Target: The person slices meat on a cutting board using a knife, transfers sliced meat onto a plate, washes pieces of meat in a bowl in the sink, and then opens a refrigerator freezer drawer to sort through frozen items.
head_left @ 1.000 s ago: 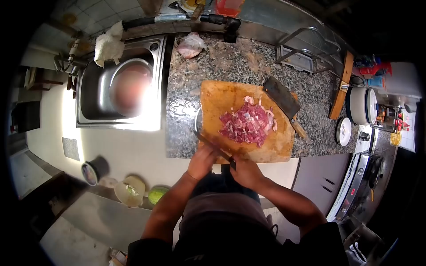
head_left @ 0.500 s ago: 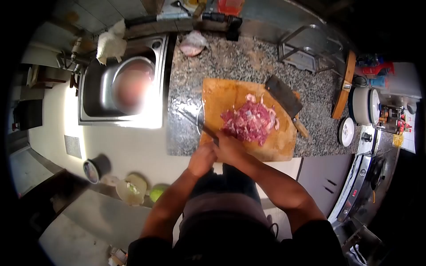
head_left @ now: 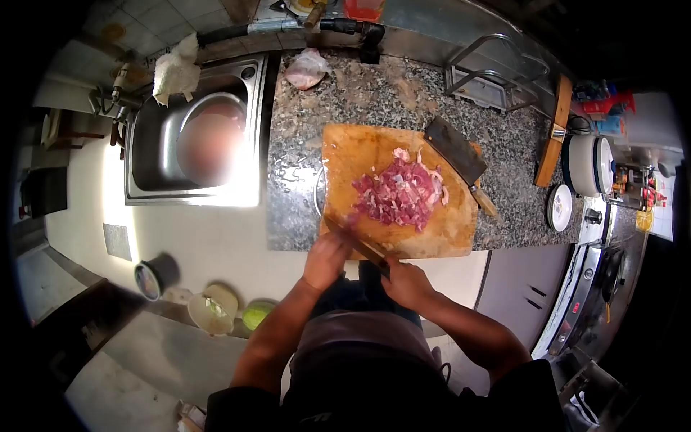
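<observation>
My right hand (head_left: 407,282) is wrapped round the handle of a knife (head_left: 358,243), whose blade points up and left over the near left edge of the wooden cutting board (head_left: 453,237). Close to the blade, my left hand (head_left: 327,258) has its fingers pressed together on a small reddish piece, blurred, probably meat. A pile of cut raw meat (head_left: 401,193) lies in the middle of the board. Across the board's right edge rests a cleaver (head_left: 456,152) with a wooden handle.
At the left is a steel sink (head_left: 155,155) holding a metal bowl (head_left: 188,122). A plastic-wrapped item (head_left: 306,70) lies at the counter's back. To the right stand a metal rack (head_left: 481,92), a white pot (head_left: 581,165) and small plates (head_left: 559,208).
The knife and my right hand went forward and left, then came back toward my body. My left hand stays near the board's near left corner.
</observation>
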`<move>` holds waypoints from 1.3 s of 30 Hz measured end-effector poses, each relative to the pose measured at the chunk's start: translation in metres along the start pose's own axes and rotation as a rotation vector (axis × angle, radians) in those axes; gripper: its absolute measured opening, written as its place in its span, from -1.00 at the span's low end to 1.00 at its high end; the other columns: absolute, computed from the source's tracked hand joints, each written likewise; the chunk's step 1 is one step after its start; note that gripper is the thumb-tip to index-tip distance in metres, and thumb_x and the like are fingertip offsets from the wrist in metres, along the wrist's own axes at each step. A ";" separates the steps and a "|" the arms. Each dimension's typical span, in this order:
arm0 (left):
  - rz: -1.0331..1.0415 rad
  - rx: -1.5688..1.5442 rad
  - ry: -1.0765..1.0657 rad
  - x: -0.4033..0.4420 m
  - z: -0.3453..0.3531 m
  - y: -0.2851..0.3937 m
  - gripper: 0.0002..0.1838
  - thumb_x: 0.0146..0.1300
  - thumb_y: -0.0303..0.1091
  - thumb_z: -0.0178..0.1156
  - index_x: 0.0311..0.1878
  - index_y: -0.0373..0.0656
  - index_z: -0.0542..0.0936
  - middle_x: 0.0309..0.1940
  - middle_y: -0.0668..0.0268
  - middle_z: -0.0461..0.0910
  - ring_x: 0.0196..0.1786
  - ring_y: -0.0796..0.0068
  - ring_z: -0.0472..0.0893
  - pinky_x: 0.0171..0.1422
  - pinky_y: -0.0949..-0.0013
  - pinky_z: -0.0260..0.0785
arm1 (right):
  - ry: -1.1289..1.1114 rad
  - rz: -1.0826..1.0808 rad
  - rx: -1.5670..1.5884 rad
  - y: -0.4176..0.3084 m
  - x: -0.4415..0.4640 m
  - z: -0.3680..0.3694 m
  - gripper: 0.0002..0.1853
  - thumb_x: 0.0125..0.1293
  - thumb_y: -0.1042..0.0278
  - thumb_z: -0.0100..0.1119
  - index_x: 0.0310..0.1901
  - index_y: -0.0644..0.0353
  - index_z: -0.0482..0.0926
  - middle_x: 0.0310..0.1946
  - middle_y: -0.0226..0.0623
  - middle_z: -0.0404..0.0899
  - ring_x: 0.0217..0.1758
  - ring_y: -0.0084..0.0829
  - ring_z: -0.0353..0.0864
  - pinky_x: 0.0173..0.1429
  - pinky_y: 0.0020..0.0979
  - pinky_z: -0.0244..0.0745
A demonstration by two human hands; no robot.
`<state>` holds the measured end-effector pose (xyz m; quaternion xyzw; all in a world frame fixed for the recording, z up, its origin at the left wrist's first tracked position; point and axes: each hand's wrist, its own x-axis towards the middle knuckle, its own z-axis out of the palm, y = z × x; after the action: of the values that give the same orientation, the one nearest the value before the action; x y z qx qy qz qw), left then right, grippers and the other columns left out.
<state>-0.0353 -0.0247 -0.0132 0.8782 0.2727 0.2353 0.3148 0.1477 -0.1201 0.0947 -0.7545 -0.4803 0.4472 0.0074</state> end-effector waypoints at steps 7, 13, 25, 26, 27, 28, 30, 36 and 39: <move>0.031 -0.008 0.049 0.002 -0.002 0.000 -0.79 0.03 -0.51 0.19 -0.21 -0.22 0.59 -0.17 0.16 0.56 0.00 0.09 0.54 0.12 0.10 0.40 | -0.117 0.103 0.035 0.003 -0.007 0.000 -0.57 0.22 0.28 0.11 0.05 0.32 0.30 -0.41 0.15 0.60 -0.26 0.17 0.62 -0.13 0.06 0.51; -0.021 -0.059 0.054 0.003 -0.001 -0.001 -0.74 0.01 -0.53 0.18 -0.16 -0.22 0.60 -0.13 0.14 0.57 0.01 0.10 0.55 0.13 0.13 0.41 | -0.157 0.114 0.056 -0.006 0.010 0.000 -0.59 0.23 0.29 0.09 0.07 0.28 0.34 -0.37 0.14 0.61 -0.21 0.17 0.61 -0.08 0.05 0.50; 0.015 0.038 -0.076 0.034 -0.024 0.007 -0.92 0.07 -0.46 0.17 -0.33 -0.14 0.58 -0.21 0.21 0.60 -0.15 0.13 0.57 -0.06 0.19 0.44 | 0.116 -0.071 0.066 0.001 0.077 -0.010 -0.65 0.23 0.23 0.11 -0.04 0.29 0.44 -0.23 0.18 0.59 -0.10 0.14 0.59 -0.02 -0.03 0.49; -0.009 0.070 -0.184 0.036 -0.029 0.012 -0.96 0.09 -0.45 0.16 -0.36 -0.12 0.56 -0.25 0.23 0.59 -0.20 0.15 0.57 -0.09 0.21 0.44 | 0.099 0.067 0.175 0.008 0.070 -0.027 -0.65 0.25 0.26 0.10 -0.02 0.31 0.43 -0.24 0.23 0.57 -0.08 0.15 0.58 0.01 -0.04 0.47; 0.078 0.049 -0.018 0.040 -0.026 0.012 -0.98 0.12 -0.46 0.19 -0.39 -0.13 0.54 -0.31 0.27 0.58 -0.27 0.21 0.56 -0.13 0.24 0.43 | 0.155 0.037 0.234 0.016 0.064 -0.033 -0.65 0.24 0.29 0.11 -0.02 0.32 0.42 -0.24 0.24 0.56 -0.07 0.16 0.57 0.00 -0.04 0.47; 0.098 0.048 -0.020 0.045 -0.023 0.011 -0.98 0.12 -0.46 0.19 -0.39 -0.13 0.54 -0.31 0.27 0.58 -0.27 0.21 0.56 -0.13 0.24 0.43 | 0.219 0.010 0.295 0.020 0.060 -0.038 -0.65 0.24 0.31 0.12 -0.01 0.33 0.42 -0.24 0.25 0.56 -0.07 0.16 0.56 0.00 -0.04 0.46; 0.092 0.056 0.115 0.049 -0.021 0.013 -0.96 0.11 -0.48 0.23 -0.37 -0.14 0.56 -0.31 0.28 0.57 -0.22 0.22 0.57 -0.11 0.25 0.44 | 0.270 -0.013 0.337 0.018 0.050 -0.039 -0.66 0.24 0.34 0.12 -0.01 0.33 0.42 -0.24 0.25 0.55 -0.07 0.17 0.55 0.00 -0.05 0.46; 0.171 0.000 -0.052 0.050 -0.025 -0.001 -0.86 0.07 -0.50 0.25 -0.27 -0.16 0.58 -0.18 0.22 0.58 -0.07 0.14 0.57 0.00 0.18 0.43 | 0.327 -0.030 0.346 0.010 0.025 -0.034 -0.67 0.22 0.35 0.15 -0.03 0.32 0.43 -0.20 0.21 0.54 -0.08 0.19 0.52 0.02 -0.06 0.44; 0.173 -0.003 -0.027 0.042 -0.031 -0.004 -0.79 0.02 -0.50 0.26 -0.21 -0.17 0.59 -0.12 0.20 0.57 -0.02 0.10 0.56 0.06 0.15 0.42 | 0.279 -0.079 0.257 0.007 0.012 -0.037 -0.68 0.25 0.31 0.12 -0.01 0.29 0.43 -0.24 0.20 0.56 -0.13 0.18 0.55 -0.02 -0.05 0.46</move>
<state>-0.0235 0.0169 0.0156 0.9010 0.1912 0.2503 0.2982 0.1795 -0.0996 0.1055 -0.7826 -0.4427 0.3954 0.1875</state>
